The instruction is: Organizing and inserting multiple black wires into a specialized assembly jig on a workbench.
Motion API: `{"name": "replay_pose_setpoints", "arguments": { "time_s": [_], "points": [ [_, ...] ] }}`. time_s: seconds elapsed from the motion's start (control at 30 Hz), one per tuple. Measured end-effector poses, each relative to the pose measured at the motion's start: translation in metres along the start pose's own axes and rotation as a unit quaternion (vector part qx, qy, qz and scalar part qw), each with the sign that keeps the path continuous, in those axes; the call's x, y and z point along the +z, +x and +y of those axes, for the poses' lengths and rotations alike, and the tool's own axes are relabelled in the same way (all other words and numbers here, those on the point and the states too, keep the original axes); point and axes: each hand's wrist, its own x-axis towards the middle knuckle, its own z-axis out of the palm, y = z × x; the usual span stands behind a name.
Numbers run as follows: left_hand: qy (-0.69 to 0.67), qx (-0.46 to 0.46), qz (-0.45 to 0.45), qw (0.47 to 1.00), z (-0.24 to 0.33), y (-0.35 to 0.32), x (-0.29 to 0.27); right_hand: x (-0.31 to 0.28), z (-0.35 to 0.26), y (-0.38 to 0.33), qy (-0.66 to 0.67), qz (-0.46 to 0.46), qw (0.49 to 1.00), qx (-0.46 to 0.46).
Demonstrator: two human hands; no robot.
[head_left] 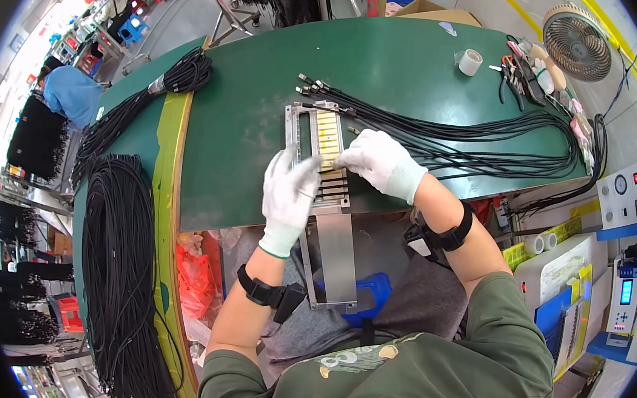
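Note:
A long metal fixture (336, 254) lies in front of me, partly on the green table and partly over its front edge. Yellow slots (327, 128) line its upper part, and short dark cable lengths lie across the lower slots. My left hand (287, 190), in a white glove, reaches over the fixture's left rail with its fingertips drawn together at the slots; what they pinch is too small to make out. At the right rail, my gloved right hand (382, 164) pinches a black cable at the slots. Other black cables (433, 128) run past it, their metal-tipped ends beyond the fixture.
Bundled black cables (119, 262) hang over the left side, beside a yellow-green strip (169, 182). At the right are a white tape roll (469, 62), pliers (509, 84) and a fan (576, 41). Instrument boxes (632, 194) stand at the lower right. A person in blue (72, 92) is far left.

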Motion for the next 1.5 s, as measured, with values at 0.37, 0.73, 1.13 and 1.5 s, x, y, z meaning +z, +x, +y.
{"name": "replay_pose_setpoints", "arguments": {
  "time_s": [0.37,0.73,1.13,1.5],
  "points": [
    [0.188,0.151,-0.154,0.958,0.024,0.015,-0.007,-0.025,0.015,0.004,-0.034,0.105,0.986,0.128],
    [0.163,0.141,-0.223,0.951,-0.012,0.015,-0.004,-0.008,-0.050,-0.025,0.192,0.228,0.954,0.033],
    [0.173,0.270,-0.179,0.930,-0.049,0.029,0.010,0.017,-0.131,-0.279,0.362,0.335,0.805,0.330],
    [0.294,0.449,-0.095,0.839,-0.028,0.102,0.037,0.042,-0.117,-0.335,0.610,0.282,0.707,0.221]
  ]
}}
